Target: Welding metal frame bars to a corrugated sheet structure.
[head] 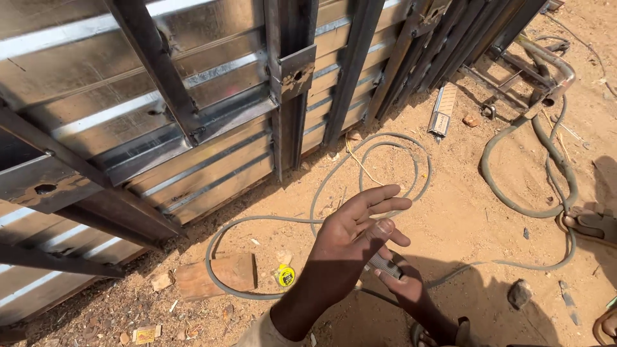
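Note:
My left hand [350, 234] is raised over sandy ground, palm showing and fingers spread, holding nothing. Just below and behind it, my right hand [408, 286] grips a small grey ribbed handle [384, 264]; its far end is hidden by my left hand. A thin grey cable [321, 193] loops over the sand beneath both hands. A corrugated metal panel with a dark steel frame [193, 109] stands to the left and fills the upper left.
A wooden block [215, 273] and a small yellow tape measure [285, 275] lie left of my hands. A thick hose [514, 199] curls at right near a metal frame [546, 77]. Another person's sandalled foot [594, 225] is at the right edge. A stone [519, 293] lies nearby.

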